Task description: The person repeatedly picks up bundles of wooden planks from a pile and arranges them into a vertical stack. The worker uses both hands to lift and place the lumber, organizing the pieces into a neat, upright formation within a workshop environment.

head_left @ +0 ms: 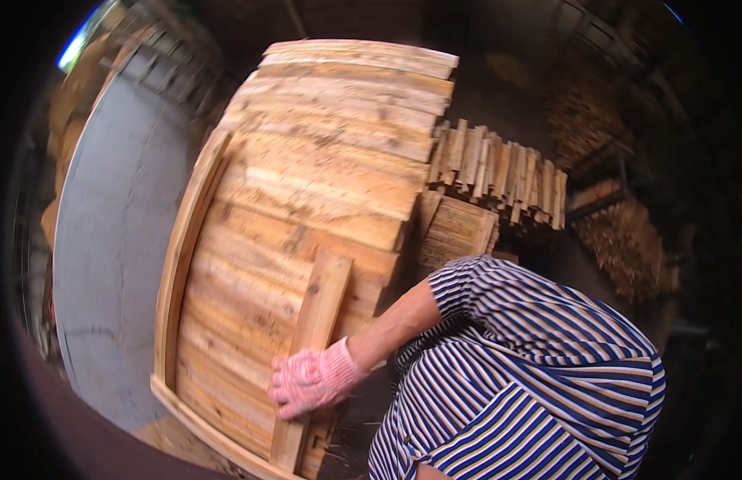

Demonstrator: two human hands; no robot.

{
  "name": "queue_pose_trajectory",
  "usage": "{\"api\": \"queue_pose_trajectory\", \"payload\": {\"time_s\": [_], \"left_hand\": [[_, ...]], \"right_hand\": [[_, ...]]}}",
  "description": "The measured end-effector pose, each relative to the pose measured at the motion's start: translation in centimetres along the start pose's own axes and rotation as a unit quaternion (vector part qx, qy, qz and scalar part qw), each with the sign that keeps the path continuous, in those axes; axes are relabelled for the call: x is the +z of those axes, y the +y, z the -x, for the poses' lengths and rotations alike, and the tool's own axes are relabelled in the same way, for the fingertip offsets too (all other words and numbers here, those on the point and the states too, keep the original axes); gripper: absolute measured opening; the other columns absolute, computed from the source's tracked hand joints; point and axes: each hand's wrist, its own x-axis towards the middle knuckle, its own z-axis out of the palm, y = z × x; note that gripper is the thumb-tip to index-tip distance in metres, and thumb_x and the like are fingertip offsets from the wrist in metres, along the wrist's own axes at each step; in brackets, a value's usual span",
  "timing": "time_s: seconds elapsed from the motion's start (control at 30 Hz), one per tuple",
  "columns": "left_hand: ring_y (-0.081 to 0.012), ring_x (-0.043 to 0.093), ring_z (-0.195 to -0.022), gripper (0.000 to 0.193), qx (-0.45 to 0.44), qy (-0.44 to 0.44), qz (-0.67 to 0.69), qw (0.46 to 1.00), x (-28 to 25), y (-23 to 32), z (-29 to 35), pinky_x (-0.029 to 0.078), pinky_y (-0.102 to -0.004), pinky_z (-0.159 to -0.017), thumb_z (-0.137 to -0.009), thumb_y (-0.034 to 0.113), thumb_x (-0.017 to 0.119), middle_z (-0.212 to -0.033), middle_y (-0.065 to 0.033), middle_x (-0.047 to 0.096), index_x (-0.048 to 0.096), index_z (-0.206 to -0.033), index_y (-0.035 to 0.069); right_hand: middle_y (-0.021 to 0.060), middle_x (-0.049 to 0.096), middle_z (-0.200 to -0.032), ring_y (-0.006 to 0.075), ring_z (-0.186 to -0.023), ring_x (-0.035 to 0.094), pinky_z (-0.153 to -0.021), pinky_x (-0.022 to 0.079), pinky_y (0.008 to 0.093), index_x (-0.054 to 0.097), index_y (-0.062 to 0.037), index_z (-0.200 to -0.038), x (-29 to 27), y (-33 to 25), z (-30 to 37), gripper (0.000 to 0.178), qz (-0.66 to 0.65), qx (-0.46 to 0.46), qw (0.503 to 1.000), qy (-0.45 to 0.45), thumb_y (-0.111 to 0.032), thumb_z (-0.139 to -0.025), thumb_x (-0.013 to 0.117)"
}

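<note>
My right hand [315, 379], in a pink knitted glove, lies across a narrow wooden batten [323, 298], its fingers curled over the batten's left edge. The batten lies lengthwise near the right side of a wide stack of pale, knotty boards [315, 172]. Another batten [184, 264] runs along the stack's left side, and a thin wooden strip [207, 432] crosses its near end. Of my left arm only a little skin below the striped sleeve [499, 416] shows at the lower edge; the left hand is out of the picture.
A large grey panel [119, 216] stands left of the boards. Beyond the right edge are a pile of short wooden sticks [507, 172] and a lower stack of boards [457, 228]. Heaps of wood pieces [627, 244] lie farther right in the dim background.
</note>
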Motion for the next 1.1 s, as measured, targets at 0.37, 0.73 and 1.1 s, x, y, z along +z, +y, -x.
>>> {"api": "queue_pose_trajectory", "payload": {"time_s": [0.37, 0.73, 1.1], "left_hand": [[-0.0364, 0.049, -0.132, 0.068, 0.058, -0.518, 0.656, 0.546, 8.9, 15.7, -0.1, 0.04, -0.0497, -0.113, -0.091, 0.018, 0.072, -0.142, -0.0218, 0.051, 0.038, -0.147, -0.001], [-0.0469, 0.051, -0.131, 0.08, -0.098, -0.565, 0.736, 0.36, 17.1, 29.6, 4.3, 0.042, -0.0639, -0.108, -0.079, 0.027, 0.085, -0.135, -0.0275, 0.056, 0.043, -0.143, 0.005], [-0.0257, 0.051, -0.131, 0.064, -0.018, -0.741, 0.479, 0.471, 40.2, 57.4, 7.0, 0.039, -0.0371, -0.113, -0.088, 0.013, 0.074, -0.139, -0.0143, 0.054, 0.044, -0.144, 0.0]], "right_hand": [[0.0103, 0.062, -0.101, 0.0298, -0.098, 0.064, -0.08, 0.051, 0.0441, 0.063, -0.0109, -0.101, -5.9, -1.2, 1.7, 0.038, 0.01, 0.023, 0.979, 0.201, -0.038, -0.075, 0.068], [0.0097, 0.066, -0.122, 0.0279, -0.108, 0.066, -0.092, 0.058, 0.0373, 0.066, -0.0116, -0.124, -15.1, -4.1, 28.8, 0.033, 0.086, 0.475, 0.792, 0.374, -0.026, -0.094, 0.067], [0.0143, 0.061, -0.131, 0.0328, -0.122, 0.058, -0.104, 0.047, 0.0397, 0.059, -0.0108, -0.133, -13.9, 3.7, 54.9, 0.045, -0.05, 0.791, 0.496, 0.354, -0.03, -0.093, 0.063]]}}
